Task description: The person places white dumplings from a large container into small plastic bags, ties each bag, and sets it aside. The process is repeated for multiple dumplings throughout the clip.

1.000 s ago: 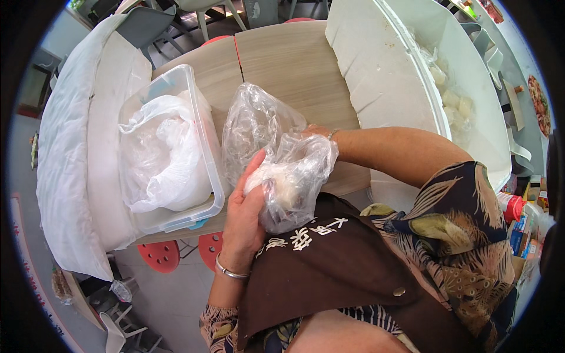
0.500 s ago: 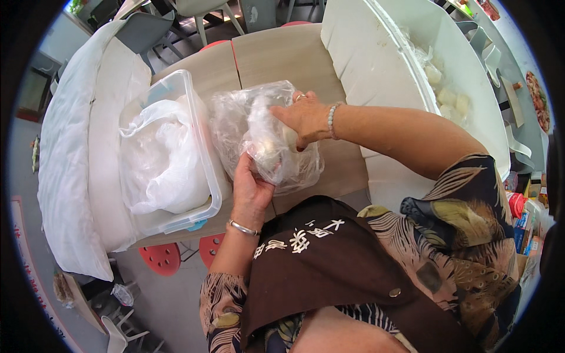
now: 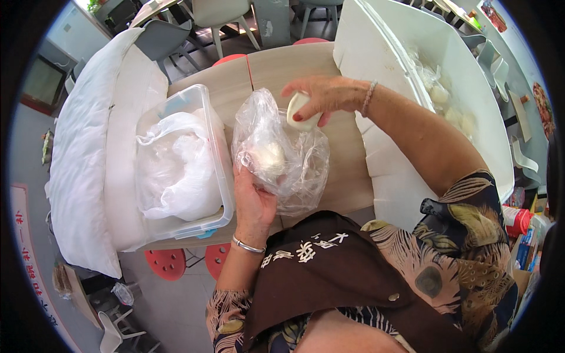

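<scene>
My right hand (image 3: 332, 94) grips a smooth white steamed bun (image 3: 298, 112) between thumb and fingers, just above the mouth of a clear plastic bag (image 3: 306, 185). Another pale bun (image 3: 269, 157) shows through the film inside the bag. My left hand (image 3: 255, 203) is closed round the bag's near left side, holding it up from below; some of its fingers are behind the plastic. The bag rests crumpled on the wooden table (image 3: 347, 153).
At the left stands a clear plastic tub (image 3: 226, 206) with a white plastic bag (image 3: 197, 182) inside. A white padded cover (image 3: 76, 159) lies beyond it. On the right, a tall white foam box (image 3: 385, 88) holds bagged pale pieces (image 3: 450, 112). Red stools (image 3: 166, 263) are under the table.
My right hand has lifted from the bag and now shows the bun in its grip. My left hand keeps hold of the bag, which has opened out more. The whole view has shifted slightly.
</scene>
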`<action>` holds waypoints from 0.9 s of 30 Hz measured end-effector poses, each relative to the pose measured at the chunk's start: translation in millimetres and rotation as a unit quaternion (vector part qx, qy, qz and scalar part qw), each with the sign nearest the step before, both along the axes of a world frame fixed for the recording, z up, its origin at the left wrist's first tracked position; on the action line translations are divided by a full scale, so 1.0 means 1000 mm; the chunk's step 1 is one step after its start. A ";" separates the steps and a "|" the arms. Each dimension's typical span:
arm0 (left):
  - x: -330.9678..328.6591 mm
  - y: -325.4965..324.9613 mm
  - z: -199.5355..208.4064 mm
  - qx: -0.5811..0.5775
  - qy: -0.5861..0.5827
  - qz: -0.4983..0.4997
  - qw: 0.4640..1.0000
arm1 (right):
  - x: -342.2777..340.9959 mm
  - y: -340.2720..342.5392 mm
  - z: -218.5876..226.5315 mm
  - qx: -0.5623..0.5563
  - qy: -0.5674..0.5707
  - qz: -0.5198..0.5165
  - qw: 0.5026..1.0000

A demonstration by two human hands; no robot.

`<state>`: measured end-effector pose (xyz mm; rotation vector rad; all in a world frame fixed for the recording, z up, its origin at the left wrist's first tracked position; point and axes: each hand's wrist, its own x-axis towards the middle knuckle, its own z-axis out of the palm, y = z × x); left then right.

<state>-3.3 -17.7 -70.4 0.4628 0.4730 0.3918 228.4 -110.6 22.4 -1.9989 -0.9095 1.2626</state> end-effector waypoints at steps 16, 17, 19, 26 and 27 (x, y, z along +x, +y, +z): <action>-0.003 -0.001 0.028 0.274 0.022 0.008 0.961 | -0.029 0.019 0.006 0.138 0.035 0.067 0.988; -0.003 0.000 0.028 0.262 0.019 0.014 0.965 | -0.030 0.020 0.006 0.151 0.079 0.037 0.985; -0.006 0.002 0.029 0.240 -0.003 0.023 0.970 | -0.032 0.022 0.008 0.157 0.156 -0.047 0.974; -0.011 0.014 0.031 0.201 -0.005 0.036 0.979 | -0.040 0.016 0.038 0.228 0.348 -0.089 0.905; -0.012 0.015 0.031 0.181 -0.025 0.042 0.982 | -0.042 0.015 0.040 0.203 0.346 -0.080 0.913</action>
